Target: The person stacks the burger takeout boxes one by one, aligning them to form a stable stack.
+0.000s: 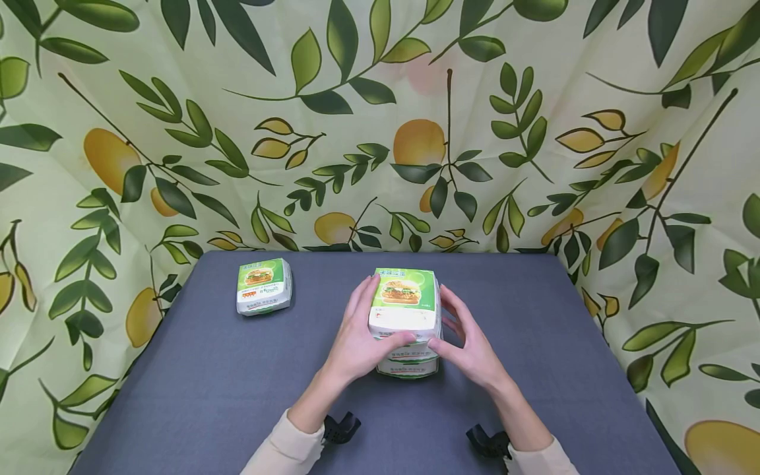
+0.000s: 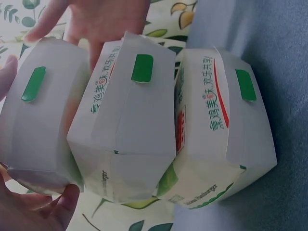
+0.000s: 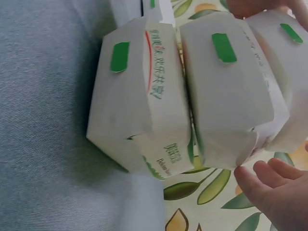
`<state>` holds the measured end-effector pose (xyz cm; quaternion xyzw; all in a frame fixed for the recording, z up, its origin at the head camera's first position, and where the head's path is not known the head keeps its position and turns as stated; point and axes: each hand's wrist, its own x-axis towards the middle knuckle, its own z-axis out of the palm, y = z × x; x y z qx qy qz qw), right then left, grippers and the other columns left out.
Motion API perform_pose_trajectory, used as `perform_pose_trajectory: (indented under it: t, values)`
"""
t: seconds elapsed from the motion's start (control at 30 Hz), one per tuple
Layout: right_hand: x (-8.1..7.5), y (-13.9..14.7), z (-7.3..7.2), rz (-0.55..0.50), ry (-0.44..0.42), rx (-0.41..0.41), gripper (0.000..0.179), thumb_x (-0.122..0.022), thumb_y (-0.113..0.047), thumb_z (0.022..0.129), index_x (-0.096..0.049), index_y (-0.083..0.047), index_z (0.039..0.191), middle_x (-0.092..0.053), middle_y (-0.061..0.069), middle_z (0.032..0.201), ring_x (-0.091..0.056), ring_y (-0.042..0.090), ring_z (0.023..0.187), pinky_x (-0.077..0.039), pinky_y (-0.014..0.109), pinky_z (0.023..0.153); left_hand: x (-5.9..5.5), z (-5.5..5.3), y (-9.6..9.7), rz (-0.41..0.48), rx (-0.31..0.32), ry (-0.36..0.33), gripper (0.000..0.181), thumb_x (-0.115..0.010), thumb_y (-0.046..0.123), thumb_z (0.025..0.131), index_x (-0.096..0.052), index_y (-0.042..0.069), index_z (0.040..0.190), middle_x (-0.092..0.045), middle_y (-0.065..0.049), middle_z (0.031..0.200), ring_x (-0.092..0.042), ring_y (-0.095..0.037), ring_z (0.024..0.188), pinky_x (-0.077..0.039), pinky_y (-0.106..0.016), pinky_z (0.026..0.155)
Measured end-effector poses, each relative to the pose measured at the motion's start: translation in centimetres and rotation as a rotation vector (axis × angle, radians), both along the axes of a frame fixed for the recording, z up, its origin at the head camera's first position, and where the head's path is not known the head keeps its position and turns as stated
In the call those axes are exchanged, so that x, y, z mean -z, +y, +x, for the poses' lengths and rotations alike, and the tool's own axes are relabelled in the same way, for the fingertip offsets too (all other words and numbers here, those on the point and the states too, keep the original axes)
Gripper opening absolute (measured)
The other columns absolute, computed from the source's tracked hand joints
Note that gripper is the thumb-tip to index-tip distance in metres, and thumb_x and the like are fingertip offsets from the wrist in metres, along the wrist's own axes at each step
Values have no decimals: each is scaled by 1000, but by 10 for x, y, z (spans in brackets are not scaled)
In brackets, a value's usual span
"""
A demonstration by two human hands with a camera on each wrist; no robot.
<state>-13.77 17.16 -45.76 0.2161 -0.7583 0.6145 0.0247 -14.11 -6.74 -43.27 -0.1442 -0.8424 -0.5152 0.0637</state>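
Note:
Three white-and-green burger boxes stand piled up at the table's middle. The top burger box (image 1: 402, 300), printed with a burger, sits slightly askew on the middle box (image 2: 130, 106); the bottom box (image 2: 216, 106) rests on the table. My left hand (image 1: 359, 333) grips the top box, thumb across its front and fingers along its left side. On the pile's right, my right hand (image 1: 472, 346) has its thumb at the front corner and extended fingers beside the boxes. In the right wrist view, its fingertips (image 3: 241, 174) are right at the middle box's edge.
Another burger box (image 1: 263, 285) lies at the table's back left. Blue-grey cloth covers the table (image 1: 237, 382). A leaf-and-fruit patterned curtain (image 1: 380, 132) hangs behind and along both sides. Black wrist mounts (image 1: 341, 429) show below the hands.

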Motion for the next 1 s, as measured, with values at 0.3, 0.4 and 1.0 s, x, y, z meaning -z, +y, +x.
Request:
perform_pose_trajectory:
  t: [0.3, 0.4, 1.0]
  values:
    - [-2, 1, -2, 7, -16, -4, 84, -68, -11, 93, -23, -20, 163, -29, 6, 163, -32, 26, 145, -34, 43, 113, 9, 2, -4, 87, 56, 4, 99, -73, 44, 91, -16, 11, 164, -20, -6, 166, -26, -27, 149, -25, -60, 116]
    - [-2, 2, -1, 0, -30, -5, 83, -68, -12, 93, -23, -21, 163, -32, 7, 161, -34, 22, 143, -35, 29, 111, 13, 1, -6, 96, 84, 3, 95, -69, 44, 94, -15, 8, 163, -21, -9, 166, -25, -28, 150, -24, -61, 116]
    - [5, 6, -3, -57, -48, -7, 80, -63, -10, 94, -22, -16, 163, -36, 13, 155, -37, 23, 137, -32, 19, 108, 17, -3, -7, 117, 149, 56, 85, -73, 32, 93, -27, 11, 161, -33, -6, 160, -41, -19, 135, -42, -53, 104]
